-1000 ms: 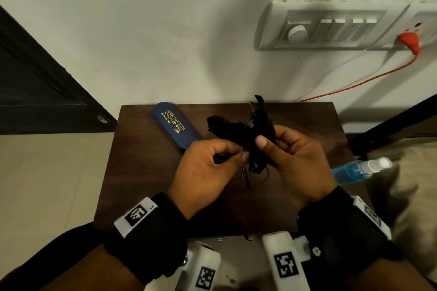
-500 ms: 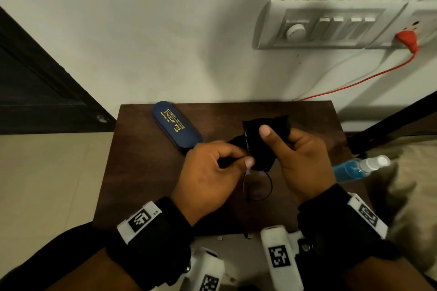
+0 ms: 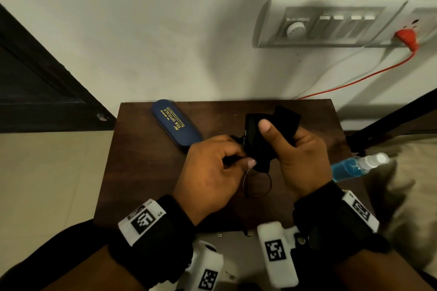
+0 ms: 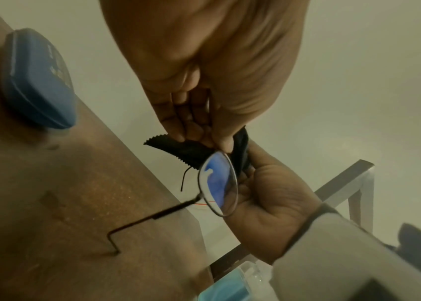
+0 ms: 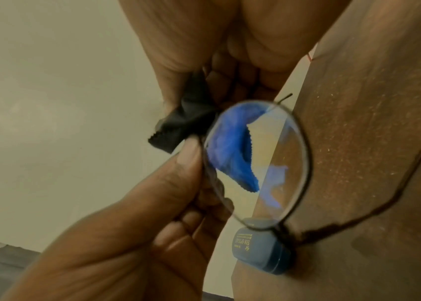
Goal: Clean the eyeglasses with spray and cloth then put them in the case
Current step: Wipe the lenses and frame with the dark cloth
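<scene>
Thin black round-rimmed eyeglasses hang above the dark wooden table. My left hand pinches their rim near the bridge. The bare lens hangs below my fingers, one temple arm reaching down towards the table. My right hand grips a black cloth wrapped over the other lens, thumb pressed on top; that lens is hidden. The blue case lies shut at the table's back left. The spray bottle of blue liquid lies at the right edge.
A white wall rises just behind the table, with a switch panel and a red plug and cord at upper right. Beige floor lies to the left. A dark metal frame and crumpled fabric sit to the right.
My right hand has drawn the cloth up off the lower lens and bunched it over the upper one, thumb sliding higher. The left hand keeps its pinch on the frame.
</scene>
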